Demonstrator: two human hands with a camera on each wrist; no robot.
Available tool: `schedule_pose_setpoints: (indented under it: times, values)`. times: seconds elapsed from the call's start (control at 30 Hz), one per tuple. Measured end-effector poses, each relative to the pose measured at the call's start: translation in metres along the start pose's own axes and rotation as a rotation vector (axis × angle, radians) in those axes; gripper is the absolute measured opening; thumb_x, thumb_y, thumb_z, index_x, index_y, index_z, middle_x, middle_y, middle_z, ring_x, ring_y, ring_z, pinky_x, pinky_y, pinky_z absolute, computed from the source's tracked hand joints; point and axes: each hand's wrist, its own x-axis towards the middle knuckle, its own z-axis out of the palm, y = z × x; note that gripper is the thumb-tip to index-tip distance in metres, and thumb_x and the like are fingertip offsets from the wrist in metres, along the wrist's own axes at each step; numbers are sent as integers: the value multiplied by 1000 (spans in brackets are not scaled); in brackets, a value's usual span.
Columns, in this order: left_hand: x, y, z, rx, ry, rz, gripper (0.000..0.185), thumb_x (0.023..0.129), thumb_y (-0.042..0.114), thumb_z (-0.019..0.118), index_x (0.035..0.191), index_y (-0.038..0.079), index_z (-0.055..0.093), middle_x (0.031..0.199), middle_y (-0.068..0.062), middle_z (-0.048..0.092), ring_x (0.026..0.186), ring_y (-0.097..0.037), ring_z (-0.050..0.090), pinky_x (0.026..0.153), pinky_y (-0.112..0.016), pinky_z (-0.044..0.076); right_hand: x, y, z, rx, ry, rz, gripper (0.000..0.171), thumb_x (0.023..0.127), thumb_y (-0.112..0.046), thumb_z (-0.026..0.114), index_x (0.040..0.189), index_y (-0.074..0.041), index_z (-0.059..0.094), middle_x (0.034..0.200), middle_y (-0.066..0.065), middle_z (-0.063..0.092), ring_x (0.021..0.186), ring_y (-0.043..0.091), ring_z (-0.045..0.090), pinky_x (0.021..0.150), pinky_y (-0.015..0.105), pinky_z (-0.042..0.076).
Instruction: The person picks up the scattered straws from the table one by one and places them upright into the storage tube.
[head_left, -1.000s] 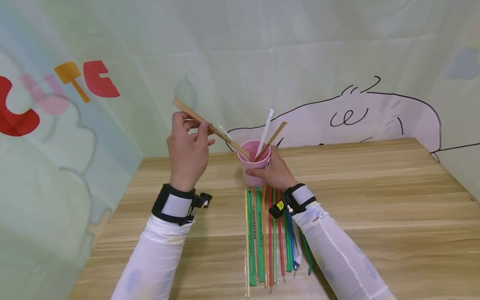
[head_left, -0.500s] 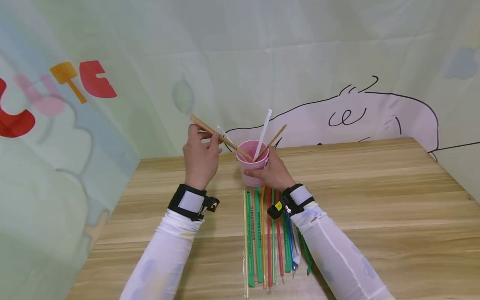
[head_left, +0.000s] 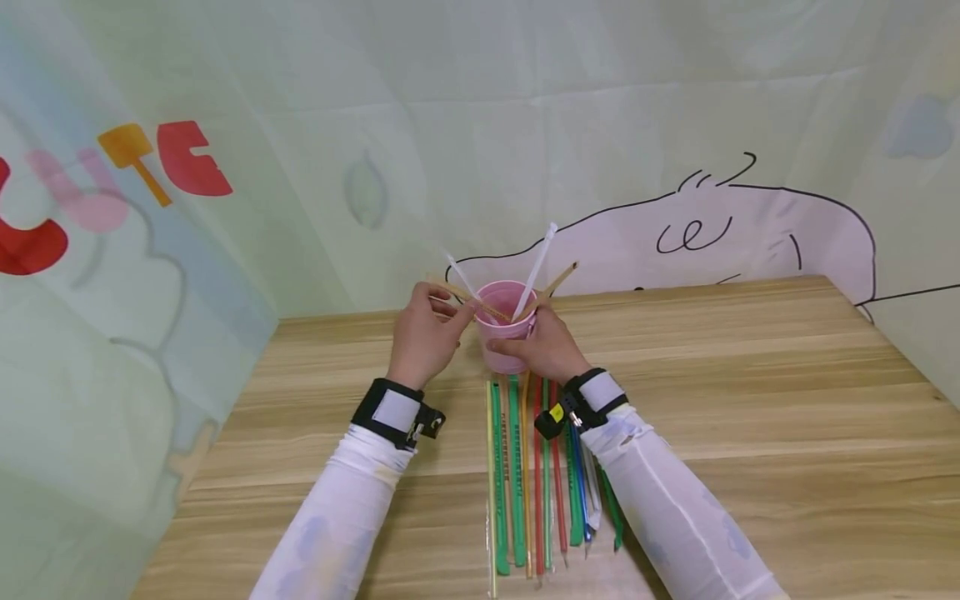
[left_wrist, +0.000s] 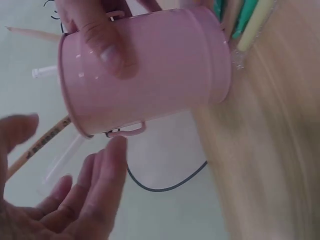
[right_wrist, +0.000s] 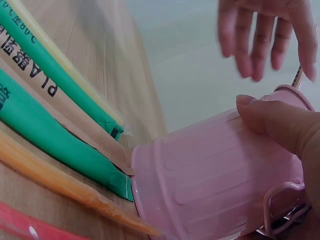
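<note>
Right hand (head_left: pixel 543 346) grips ribbed pink cup (head_left: pixel 504 337) — metal, probably.

Cup (head_left: pixel 507 337) stands on the table (head_left: pixel 750 400) at mid-width, toward the 12 o'clock edge, just before the backdrop (head_left: pixel 480 125). Right hand (head_left: pixel 543 346) wraps the cup from its 4 o'clock side; left hand (head_left: pixel 423 337) sits at its 9 o'clock, fingers open just beside the rim. Four straws (head_left: pixel 537 265) stand in the cup, leaning out toward 10, 11, 12 and 1 o'clock. Row of wrapped straws (head_left: pixel 525 475) lies flat on the table at the cup's 6 o'clock, side by side, running 12 to 6, far ends almost touching the cup's base, between the two forearms.
</note>
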Motion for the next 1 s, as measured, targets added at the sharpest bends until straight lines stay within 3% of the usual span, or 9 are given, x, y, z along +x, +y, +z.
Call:
schedule_pose_setpoints:
  times: [0.13, 0.3, 0.53, 0.73, 1.0]
  values:
    - [-1, -5, 4, 10, -91, -12, 67, 96, 45, 70, 141, 1, 46, 124, -18, 68, 113, -33, 69, 91, -46, 60, 0, -1, 0, -1, -2, 6, 83, 83, -21, 88, 151, -15, 41, 146, 9, 56, 136, 29, 54, 117, 51, 44]
    - [2, -14, 8, -51, -189, -7, 85, 93, 47, 73, 154, 2, 35, 143, -22, 57, 132, -39, 59, 105, -50, 54, 0, -1, 0, -12, 2, 6, 82, 83, -21, 88, 151, -13, 41, 147, 10, 56, 137, 29, 54, 117, 50, 45]
    - [5, -25, 19, -149, -304, 66, 87, 92, 42, 76, 160, 11, 30, 165, -15, 36, 152, -37, 37, 122, -58, 35, 0, 2, 0, -16, 14, -12, 78, 83, -24, 88, 148, -12, 47, 143, 11, 60, 136, 29, 56, 117, 50, 44]
    - [8, -35, 33, -246, -343, 95, 90, 90, 38, 80, 160, 13, 29, 165, -12, 37, 154, -31, 35, 124, -60, 30, 0, 4, -2, -22, 18, -50, 75, 85, -20, 85, 149, -11, 46, 142, 13, 62, 135, 29, 57, 116, 49, 45]
    - [9, -41, 50, -315, -333, 73, 91, 90, 35, 81, 160, 17, 27, 161, -8, 39, 148, -36, 42, 118, -53, 43, 0, 4, -2, -1, 18, -80, 77, 83, -14, 85, 149, -9, 46, 142, 14, 62, 135, 30, 57, 117, 48, 45]
